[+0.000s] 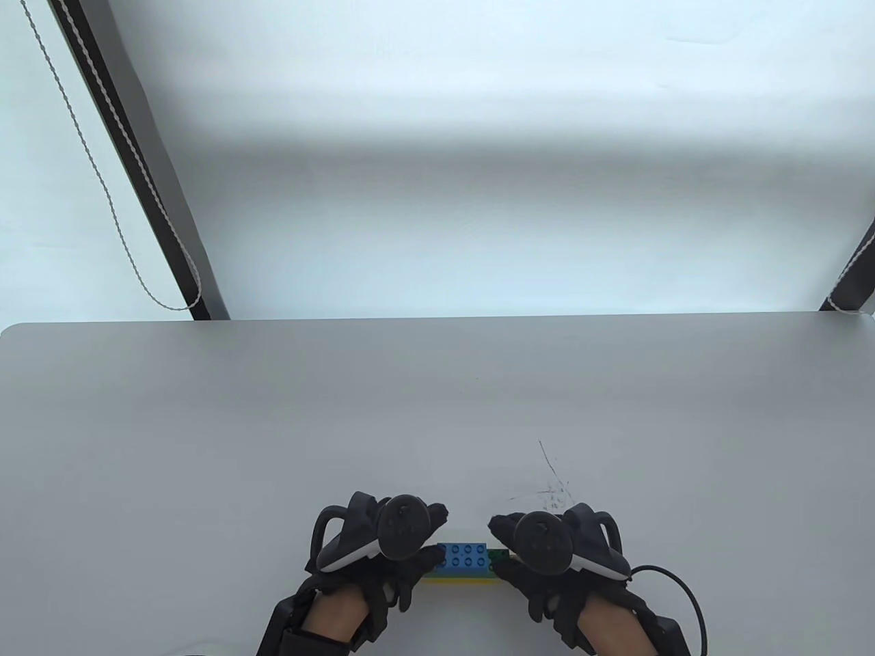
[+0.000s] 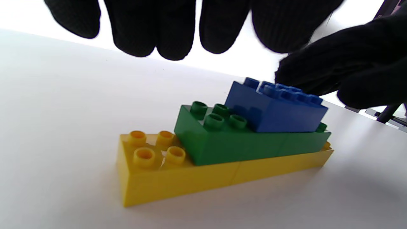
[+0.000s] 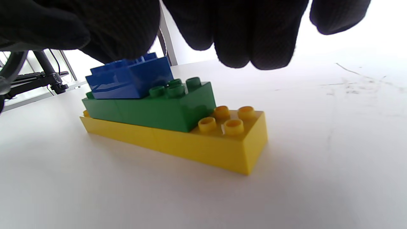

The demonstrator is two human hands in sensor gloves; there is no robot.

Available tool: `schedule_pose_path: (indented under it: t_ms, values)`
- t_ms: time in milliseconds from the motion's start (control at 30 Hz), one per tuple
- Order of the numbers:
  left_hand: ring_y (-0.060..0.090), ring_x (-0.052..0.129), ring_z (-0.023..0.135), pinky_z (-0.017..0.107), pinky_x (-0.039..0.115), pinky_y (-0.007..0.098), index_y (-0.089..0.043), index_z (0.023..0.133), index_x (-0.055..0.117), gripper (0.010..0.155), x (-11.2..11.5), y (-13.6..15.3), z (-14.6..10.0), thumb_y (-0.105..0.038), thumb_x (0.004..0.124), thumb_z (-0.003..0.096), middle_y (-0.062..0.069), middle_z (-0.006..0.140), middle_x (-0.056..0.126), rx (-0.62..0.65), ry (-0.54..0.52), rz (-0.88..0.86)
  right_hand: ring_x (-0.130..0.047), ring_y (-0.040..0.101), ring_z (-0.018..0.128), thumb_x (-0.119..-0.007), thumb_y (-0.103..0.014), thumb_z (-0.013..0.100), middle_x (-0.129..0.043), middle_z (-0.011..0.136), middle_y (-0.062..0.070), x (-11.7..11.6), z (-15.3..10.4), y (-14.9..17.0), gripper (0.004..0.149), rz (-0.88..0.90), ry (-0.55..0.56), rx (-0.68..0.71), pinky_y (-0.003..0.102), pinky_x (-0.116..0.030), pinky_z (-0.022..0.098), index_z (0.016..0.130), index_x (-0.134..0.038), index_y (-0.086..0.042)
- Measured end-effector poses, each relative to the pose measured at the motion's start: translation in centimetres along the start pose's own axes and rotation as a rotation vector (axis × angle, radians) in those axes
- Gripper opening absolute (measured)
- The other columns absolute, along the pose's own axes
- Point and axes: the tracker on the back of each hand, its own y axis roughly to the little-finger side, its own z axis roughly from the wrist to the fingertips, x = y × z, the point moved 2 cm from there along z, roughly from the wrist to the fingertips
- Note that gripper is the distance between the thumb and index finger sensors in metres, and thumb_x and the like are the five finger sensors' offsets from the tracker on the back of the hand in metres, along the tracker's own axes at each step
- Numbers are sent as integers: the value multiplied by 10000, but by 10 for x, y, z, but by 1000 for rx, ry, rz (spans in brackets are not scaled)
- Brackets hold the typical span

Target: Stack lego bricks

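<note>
Hands flanked the stack at the near table (image 1: 437, 410) edge: left hand (image 1: 372, 547) and right hand (image 1: 557, 550) each just beside the blue brick (image 1: 465, 555). From the left wrist, its fingers (image 2: 175, 28) hung loosely spread above the blue brick (image 2: 273, 109), green brick (image 2: 241, 140) and yellow brick (image 2: 190, 175), touching none, while the right hand's fingertips met the blue studs. From the right wrist, fingers (image 3: 248, 35) hovered over the green brick (image 3: 149, 108) and yellow brick (image 3: 197, 143); whether they pinched the blue brick (image 3: 130, 79), I couldn't tell.

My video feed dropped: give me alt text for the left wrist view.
A three-layer brick stack sits on the white table: blue brick on green brick on yellow brick. Gloved fingertips hang above it.
</note>
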Motion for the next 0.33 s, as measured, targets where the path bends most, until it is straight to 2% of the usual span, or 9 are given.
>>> schedule_pose_path:
  t_ms: [167,333]
  values:
    - [372,659,979,689,580,634,-292,1010,646,662,-2,15,0,-525,753,399,95,1090,663,-40,-12,-14,-813,451,819,-793,-468,376,-776,947,189,8,-4,12,687,-14,49,-36,695,-596,605,942,-650,-107]
    - [371,660,978,687,580,634,-288,1008,645,661,-1,30,0,-524,749,399,95,1089,662,-66,-34,-67,-801,456,829,-785,-482,378,-766,955,193,9,-4,23,700,12,52,-63,706,-577,607,948,-641,-104]
